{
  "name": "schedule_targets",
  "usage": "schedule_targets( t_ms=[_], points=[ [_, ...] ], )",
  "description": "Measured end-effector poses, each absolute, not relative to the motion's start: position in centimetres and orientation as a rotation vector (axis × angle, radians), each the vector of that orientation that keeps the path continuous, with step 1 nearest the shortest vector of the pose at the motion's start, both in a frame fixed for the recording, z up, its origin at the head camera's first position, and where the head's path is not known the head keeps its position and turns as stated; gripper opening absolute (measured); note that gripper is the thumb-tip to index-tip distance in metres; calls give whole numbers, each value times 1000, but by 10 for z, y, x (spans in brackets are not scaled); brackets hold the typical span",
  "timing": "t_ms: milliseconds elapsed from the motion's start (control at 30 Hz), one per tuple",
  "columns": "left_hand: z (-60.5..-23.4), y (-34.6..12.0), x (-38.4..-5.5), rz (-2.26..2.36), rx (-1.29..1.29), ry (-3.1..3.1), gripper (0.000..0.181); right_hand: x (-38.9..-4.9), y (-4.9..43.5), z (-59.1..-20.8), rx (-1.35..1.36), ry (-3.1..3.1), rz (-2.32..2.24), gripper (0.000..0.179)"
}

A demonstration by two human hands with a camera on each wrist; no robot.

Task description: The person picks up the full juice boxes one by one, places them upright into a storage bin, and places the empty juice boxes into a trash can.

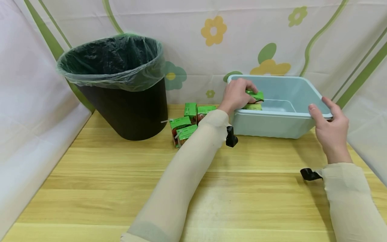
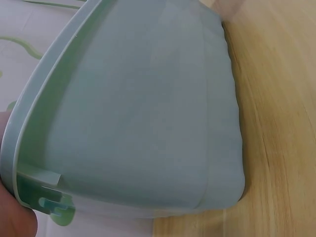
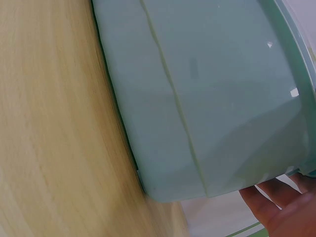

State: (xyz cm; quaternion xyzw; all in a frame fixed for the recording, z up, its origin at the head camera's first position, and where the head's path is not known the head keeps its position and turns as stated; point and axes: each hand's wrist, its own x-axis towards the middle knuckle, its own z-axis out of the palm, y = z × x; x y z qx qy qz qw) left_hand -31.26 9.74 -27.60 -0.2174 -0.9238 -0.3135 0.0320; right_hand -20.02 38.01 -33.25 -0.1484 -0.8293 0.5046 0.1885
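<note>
In the head view my left hand (image 1: 239,94) reaches over the left end of a pale blue plastic tub (image 1: 272,126). Finger and thumb pinch a small green juice box (image 1: 256,95) just inside the rim. Below it, a yellowish-green surface (image 1: 253,107) shows, partly hidden by the hand. My right hand (image 1: 332,127) grips the tub's right front corner, thumb over the rim and fingers around the outside. The right wrist view shows those fingers (image 3: 266,202) against the tub's end. In the left wrist view, the tub's outer wall (image 2: 133,108) fills most of the picture.
Several green juice boxes (image 1: 180,123), some with straws, stand on the wooden table (image 1: 121,188) left of the tub, partly behind my left forearm. Farther left is a black trash can (image 1: 136,111) with a green liner (image 1: 145,75). A flowered curtain (image 1: 187,33) hangs behind.
</note>
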Motion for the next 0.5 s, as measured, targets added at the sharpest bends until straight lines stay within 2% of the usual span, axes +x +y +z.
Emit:
schedule_targets(
  t_ms=[300,500],
  points=[
    [-269,98,-312,-849,-701,-2947,23,-200,381,-332,-420,-2323,1414,67],
    [-267,97,-311,-846,-692,-2980,31,-201,380,-333,-419,-2321,1412,66]
  ],
)
